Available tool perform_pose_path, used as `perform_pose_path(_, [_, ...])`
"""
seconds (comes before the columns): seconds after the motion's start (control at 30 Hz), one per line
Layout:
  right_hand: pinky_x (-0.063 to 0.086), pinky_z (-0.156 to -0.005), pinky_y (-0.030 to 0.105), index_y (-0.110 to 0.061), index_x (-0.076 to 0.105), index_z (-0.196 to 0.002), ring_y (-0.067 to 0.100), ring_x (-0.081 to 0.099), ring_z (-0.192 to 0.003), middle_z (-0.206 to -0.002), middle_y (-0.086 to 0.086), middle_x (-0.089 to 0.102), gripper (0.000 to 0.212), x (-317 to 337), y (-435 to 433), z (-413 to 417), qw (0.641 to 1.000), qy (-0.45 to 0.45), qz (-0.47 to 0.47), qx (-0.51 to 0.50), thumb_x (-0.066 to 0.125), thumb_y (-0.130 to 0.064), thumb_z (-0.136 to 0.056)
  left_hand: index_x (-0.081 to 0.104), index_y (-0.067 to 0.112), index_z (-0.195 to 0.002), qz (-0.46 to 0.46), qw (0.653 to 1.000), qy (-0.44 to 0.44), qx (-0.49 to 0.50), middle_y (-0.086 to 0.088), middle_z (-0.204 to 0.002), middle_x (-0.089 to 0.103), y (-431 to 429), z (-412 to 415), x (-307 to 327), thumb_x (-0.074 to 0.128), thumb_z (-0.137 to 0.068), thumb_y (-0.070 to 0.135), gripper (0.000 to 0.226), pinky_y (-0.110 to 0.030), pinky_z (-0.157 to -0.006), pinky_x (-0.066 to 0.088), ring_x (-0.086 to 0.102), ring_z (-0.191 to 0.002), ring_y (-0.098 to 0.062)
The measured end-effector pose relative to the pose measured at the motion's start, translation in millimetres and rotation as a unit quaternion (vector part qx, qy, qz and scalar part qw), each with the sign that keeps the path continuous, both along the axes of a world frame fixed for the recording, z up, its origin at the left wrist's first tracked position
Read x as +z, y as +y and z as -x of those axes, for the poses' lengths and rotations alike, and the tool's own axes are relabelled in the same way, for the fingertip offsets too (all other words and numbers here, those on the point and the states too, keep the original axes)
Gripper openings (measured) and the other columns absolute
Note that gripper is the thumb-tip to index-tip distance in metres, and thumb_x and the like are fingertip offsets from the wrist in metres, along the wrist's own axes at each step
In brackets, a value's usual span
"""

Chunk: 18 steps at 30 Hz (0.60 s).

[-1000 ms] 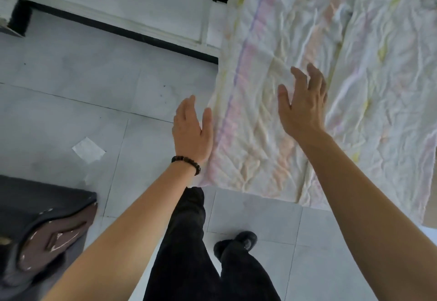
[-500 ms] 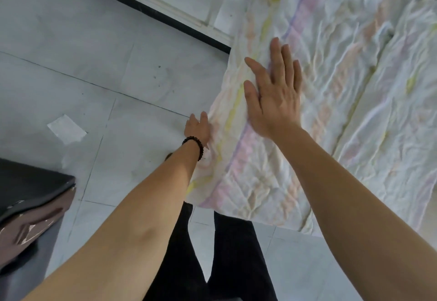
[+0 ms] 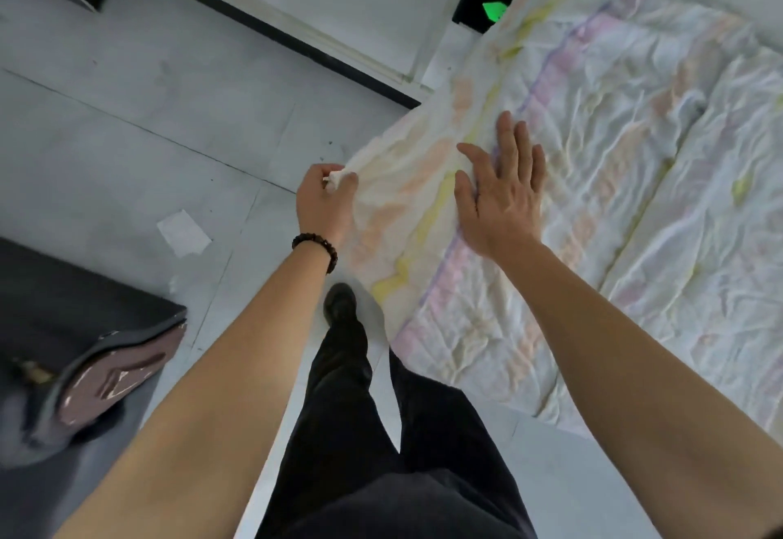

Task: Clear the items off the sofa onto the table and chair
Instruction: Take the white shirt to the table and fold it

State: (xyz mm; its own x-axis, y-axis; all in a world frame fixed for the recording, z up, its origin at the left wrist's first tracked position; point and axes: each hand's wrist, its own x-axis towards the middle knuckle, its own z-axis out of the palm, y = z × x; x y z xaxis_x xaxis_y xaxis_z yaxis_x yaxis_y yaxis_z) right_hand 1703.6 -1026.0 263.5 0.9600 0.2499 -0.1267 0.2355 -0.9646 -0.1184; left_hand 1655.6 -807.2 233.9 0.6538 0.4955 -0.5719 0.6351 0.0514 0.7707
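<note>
We see the left hand point(image 3: 325, 199) pinching a bunched corner of the crumpled pastel-striped sheet point(image 3: 614, 165) between thumb and curled fingers; the right hand point(image 3: 502, 203) lies flat on the sheet just beside it, fingers straight and slightly spread; the sheet covers a broad surface on the right (what lies beneath is hidden); a paper scrap point(image 3: 183, 233) lies on the grey tiled floor point(image 3: 127, 135).

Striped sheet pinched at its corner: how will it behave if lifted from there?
Likely floppy: the sheet is wrinkled and bunches where the left hand pinches it. Probably light, since it looks thin. It may drag rather than lift whole; the right hand is spread over it.
</note>
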Motion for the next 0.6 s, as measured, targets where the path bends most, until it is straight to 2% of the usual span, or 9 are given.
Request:
perform_pose_path(0.07, [-0.001, -0.121, 0.052, -0.034, 0.041, -0.141, 0.028, -0.005, -0.152, -0.165, 0.011, 0.001, 0.044, 4.4, 2.5, 1.8, 1.000, 0.028, 0.010, -0.007, 0.026, -0.047, -0.101, 0.058, 0.026, -0.099, -0.014, 0.999, -0.018, -0.027, 0.010, -0.092, 0.056, 11.9, 4.2, 28.7, 0.066, -0.085, 0.026, 0.016, -0.010, -0.060, 0.043, 0.056, -0.072, 0.001])
perform_pose_path(0.17, [-0.003, -0.120, 0.051, -0.025, 0.042, -0.142, 0.032, 0.001, -0.152, -0.164, 0.015, 0.007, 0.045, 19.3, 13.8, 6.7, 0.998, 0.052, 0.022, -0.032, 0.032, -0.043, -0.102, 0.057, 0.025, -0.089, 0.051, 0.999, -0.001, -0.007, 0.000, -0.089, 0.063, 29.2, 4.0, 68.8, 0.071, -0.082, 0.022, 0.016, -0.019, -0.057, 0.045, 0.058, -0.065, -0.007])
perform_pose_path(0.23, [0.015, -0.117, 0.050, -0.016, 0.049, -0.138, 0.038, 0.027, -0.143, -0.154, 0.019, 0.032, 0.042, 37.9, 26.2, 17.4, 0.998, 0.039, -0.011, -0.037, 0.045, -0.035, -0.101, 0.058, 0.019, -0.081, 0.122, 0.992, 0.021, 0.015, -0.004, -0.083, 0.064, 38.8, -0.8, 95.8, 0.074, -0.079, 0.019, 0.016, -0.027, -0.058, 0.050, 0.059, -0.063, -0.014])
perform_pose_path(0.3, [0.039, -0.096, 0.046, -0.011, 0.059, -0.125, 0.036, 0.055, -0.114, -0.125, 0.015, 0.056, 0.035, 60.3, 36.3, 36.3, 0.993, 0.013, -0.112, -0.047, 0.050, -0.033, -0.099, 0.064, 0.011, -0.086, 0.168, 0.985, 0.044, -0.003, -0.012, -0.092, 0.067, 43.6, -10.1, 121.1, 0.075, -0.080, 0.023, 0.017, -0.043, -0.080, 0.055, 0.063, -0.080, -0.023])
perform_pose_path(0.33, [0.043, -0.083, 0.040, -0.013, 0.061, -0.118, 0.031, 0.061, -0.101, -0.112, 0.009, 0.060, 0.036, 72.4, 40.2, 48.6, 0.983, 0.025, -0.171, -0.068, 0.048, -0.040, -0.099, 0.067, 0.006, -0.095, 0.188, 0.981, 0.052, -0.014, -0.015, -0.098, 0.069, 43.3, -15.6, 132.8, 0.074, -0.081, 0.026, 0.026, -0.046, -0.089, 0.053, 0.063, -0.086, -0.027])
perform_pose_path(0.37, [0.044, -0.073, 0.033, -0.016, 0.060, -0.112, 0.023, 0.062, -0.090, -0.103, 0.002, 0.060, 0.043, 84.6, 44.6, 60.6, 0.970, 0.054, -0.218, -0.092, 0.044, -0.052, -0.096, 0.068, 0.002, -0.103, 0.209, 0.976, 0.057, -0.029, -0.017, -0.102, 0.071, 41.7, -21.1, 143.5, 0.073, -0.082, 0.028, 0.034, -0.047, -0.091, 0.052, 0.064, -0.089, -0.028])
perform_pose_path(0.43, [0.043, -0.063, 0.026, -0.026, 0.052, -0.105, 0.008, 0.057, -0.079, -0.094, -0.011, 0.054, 0.057, 104.0, 53.7, 80.7, 0.951, 0.118, -0.258, -0.121, 0.041, -0.078, -0.083, 0.071, 0.004, -0.098, 0.260, 0.962, 0.062, -0.065, -0.010, -0.088, 0.072, 32.6, -32.6, 161.7, 0.073, -0.084, 0.028, 0.027, -0.037, -0.074, 0.058, 0.067, -0.080, -0.025])
perform_pose_path(0.5, [0.047, -0.069, 0.021, -0.032, 0.046, -0.110, 0.000, 0.054, -0.082, -0.099, -0.016, 0.052, 0.063, 115.0, 61.1, 92.0, 0.930, 0.193, -0.282, -0.135, 0.050, -0.083, -0.074, 0.069, 0.010, -0.085, 0.297, 0.947, 0.079, -0.091, -0.003, -0.072, 0.065, 19.3, -42.8, 176.0, 0.073, -0.084, 0.023, 0.014, -0.028, -0.060, 0.054, 0.061, -0.067, -0.019])
perform_pose_path(0.6, [0.053, -0.083, 0.027, -0.025, 0.055, -0.124, 0.002, 0.060, -0.091, -0.109, -0.012, 0.060, 0.045, 121.7, 62.2, 94.2, 0.860, 0.253, -0.396, -0.198, 0.064, -0.051, -0.089, 0.068, 0.003, -0.089, 0.323, 0.934, 0.098, -0.119, -0.009, -0.079, 0.070, -3.0, -56.4, 190.6, 0.071, -0.084, 0.009, 0.008, -0.029, -0.064, 0.057, 0.068, -0.070, -0.020])
